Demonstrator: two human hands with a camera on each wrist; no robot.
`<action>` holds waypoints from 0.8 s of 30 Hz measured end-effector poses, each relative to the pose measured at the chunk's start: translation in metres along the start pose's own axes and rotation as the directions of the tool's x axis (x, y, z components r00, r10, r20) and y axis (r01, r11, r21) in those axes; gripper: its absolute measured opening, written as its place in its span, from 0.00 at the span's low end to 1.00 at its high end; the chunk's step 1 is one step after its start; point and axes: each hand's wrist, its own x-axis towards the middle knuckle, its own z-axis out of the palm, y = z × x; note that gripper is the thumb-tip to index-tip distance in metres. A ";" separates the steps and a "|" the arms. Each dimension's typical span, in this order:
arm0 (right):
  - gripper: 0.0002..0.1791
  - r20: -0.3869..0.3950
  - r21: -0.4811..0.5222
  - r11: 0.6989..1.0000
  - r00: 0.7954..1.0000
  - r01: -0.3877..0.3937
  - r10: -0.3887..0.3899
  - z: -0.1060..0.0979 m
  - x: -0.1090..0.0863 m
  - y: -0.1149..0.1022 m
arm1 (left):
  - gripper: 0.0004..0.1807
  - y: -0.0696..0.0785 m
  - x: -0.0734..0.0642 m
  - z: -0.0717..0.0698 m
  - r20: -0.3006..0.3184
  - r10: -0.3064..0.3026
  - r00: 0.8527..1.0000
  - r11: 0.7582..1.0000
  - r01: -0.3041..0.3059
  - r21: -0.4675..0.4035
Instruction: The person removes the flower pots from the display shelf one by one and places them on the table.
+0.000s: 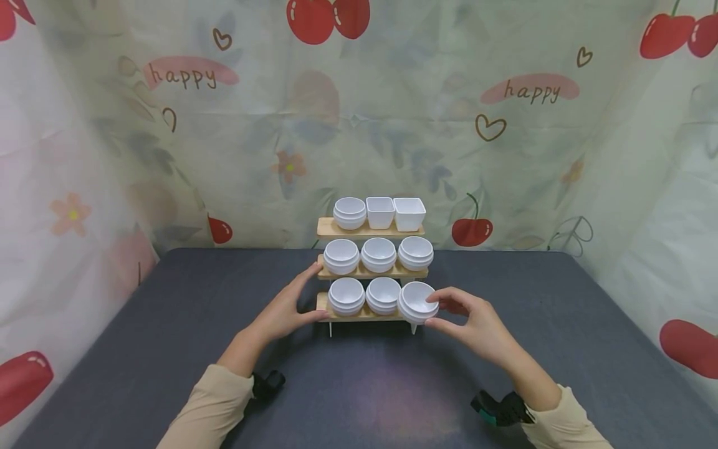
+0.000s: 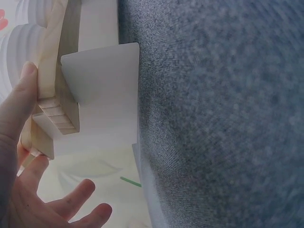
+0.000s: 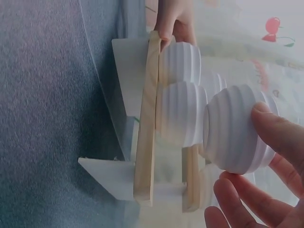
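Observation:
A tiered stand [image 1: 356, 317] with wooden boards and white supports bears white bowls on three levels. My left hand [image 1: 283, 310] holds its left end; in the left wrist view the thumb [image 2: 16, 102] lies on the lowest board and a fingertip touches the board behind. Between the thumb and fingers of my right hand [image 1: 477, 321] is a round ribbed white bowl [image 1: 417, 301], at the right end of the lowest level. The right wrist view has this bowl [image 3: 235, 130] tilted and off the board, close beside a neighbouring bowl [image 3: 180, 114].
Two round bowls [image 1: 346, 296] share the lowest level. Three more [image 1: 378, 255] fill the middle one. On top stand a round bowl [image 1: 349, 214] and two square bowls [image 1: 409, 214]. Behind the dark tabletop [image 1: 370, 386] hangs a printed curtain [image 1: 381, 75].

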 end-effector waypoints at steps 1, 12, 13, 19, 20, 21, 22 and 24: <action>0.17 0.005 0.004 1.000 1.000 0.002 -0.002 0.000 0.000 0.000 | 0.51 0.000 0.000 0.000 -0.001 0.003 1.000 1.000 -0.003 0.001; 0.18 0.041 0.051 0.997 0.998 0.054 -0.057 0.009 -0.004 -0.004 | 0.52 0.000 0.000 0.000 0.009 -0.013 1.000 1.000 0.013 0.001; 0.18 0.047 0.054 0.997 0.997 0.055 -0.058 0.010 -0.005 -0.004 | 0.52 0.001 0.000 0.000 0.010 -0.014 1.000 1.000 0.014 0.001; 0.18 0.072 0.088 0.994 0.994 0.070 -0.076 0.018 -0.006 -0.004 | 0.51 0.001 0.000 -0.001 0.010 -0.014 1.000 1.000 0.014 -0.001; 0.18 0.075 0.095 0.993 0.994 0.075 -0.082 0.019 -0.006 -0.004 | 0.51 0.001 0.000 -0.001 0.010 -0.014 1.000 1.000 0.014 -0.003; 0.18 0.079 0.103 0.992 0.993 0.078 -0.086 0.020 -0.006 -0.004 | 0.51 0.001 0.000 0.000 0.010 -0.013 1.000 1.000 0.013 -0.003; 0.18 0.081 0.109 0.991 0.992 0.082 -0.091 0.021 -0.006 -0.004 | 0.51 0.001 0.000 0.000 0.010 -0.013 1.000 1.000 0.013 -0.003; 0.18 0.087 0.116 0.989 0.991 0.093 -0.103 0.023 -0.006 -0.003 | 0.51 0.001 0.000 0.000 0.010 -0.012 1.000 1.000 0.012 -0.003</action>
